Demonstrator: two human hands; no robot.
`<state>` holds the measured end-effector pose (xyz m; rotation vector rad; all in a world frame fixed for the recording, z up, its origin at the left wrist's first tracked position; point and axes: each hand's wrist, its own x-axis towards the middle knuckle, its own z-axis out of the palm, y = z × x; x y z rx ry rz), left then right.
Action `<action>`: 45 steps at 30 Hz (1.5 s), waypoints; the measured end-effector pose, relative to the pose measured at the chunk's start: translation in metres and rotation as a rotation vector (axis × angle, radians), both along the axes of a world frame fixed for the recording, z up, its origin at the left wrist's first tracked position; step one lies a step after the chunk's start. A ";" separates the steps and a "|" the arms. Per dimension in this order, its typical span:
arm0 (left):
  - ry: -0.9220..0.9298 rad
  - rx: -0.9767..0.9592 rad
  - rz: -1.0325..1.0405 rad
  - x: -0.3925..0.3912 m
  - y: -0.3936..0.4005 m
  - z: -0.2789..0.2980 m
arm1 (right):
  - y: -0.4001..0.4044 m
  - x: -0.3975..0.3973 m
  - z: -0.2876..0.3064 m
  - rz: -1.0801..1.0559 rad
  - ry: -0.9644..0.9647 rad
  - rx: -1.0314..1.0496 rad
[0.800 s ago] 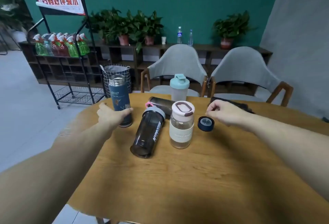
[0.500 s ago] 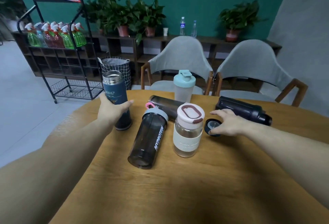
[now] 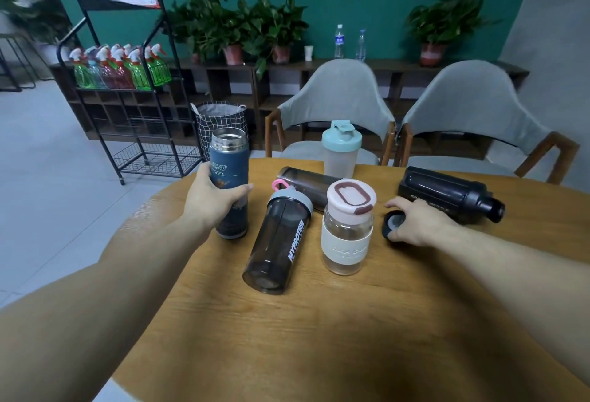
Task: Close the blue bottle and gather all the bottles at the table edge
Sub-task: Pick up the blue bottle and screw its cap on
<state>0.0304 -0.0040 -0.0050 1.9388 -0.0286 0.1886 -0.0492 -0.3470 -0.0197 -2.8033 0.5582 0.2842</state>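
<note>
An open blue bottle (image 3: 229, 167) with a steel rim stands upright at the table's left side, and my left hand (image 3: 212, 199) is wrapped around its middle. Its dark round cap (image 3: 392, 222) lies on the wood to the right, with my right hand (image 3: 418, 224) closing over it. Between them a smoky shaker bottle (image 3: 277, 245) lies on its side, and a clear bottle with a pink lid (image 3: 348, 226) stands upright. Behind these lies another dark bottle (image 3: 306, 183). A teal-lidded shaker (image 3: 341, 149) stands at the far edge. A black bottle (image 3: 447, 194) lies at the right.
The round wooden table (image 3: 319, 337) has two grey chairs (image 3: 338, 98) pushed against its far side. Left of the table stand a black wire rack of spray bottles (image 3: 121, 66) and a checked basket (image 3: 220, 120). Potted plants sit on the shelving by the green wall.
My right hand came down onto the cap and now curls around it. My left hand has kept its hold on the blue bottle. The view shifted slightly.
</note>
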 end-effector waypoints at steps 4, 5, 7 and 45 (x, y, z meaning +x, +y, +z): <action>-0.016 0.017 -0.012 -0.030 0.005 0.011 | 0.002 -0.027 0.015 -0.004 -0.066 0.107; -0.020 0.019 -0.015 -0.038 0.007 0.013 | 0.002 -0.034 0.020 -0.005 -0.093 0.127; -0.029 0.016 -0.023 -0.055 0.010 0.018 | 0.005 -0.051 0.033 -0.003 -0.159 0.161; 0.016 0.466 -0.718 -0.232 -0.076 0.052 | 0.023 -0.230 0.129 0.425 -0.396 0.777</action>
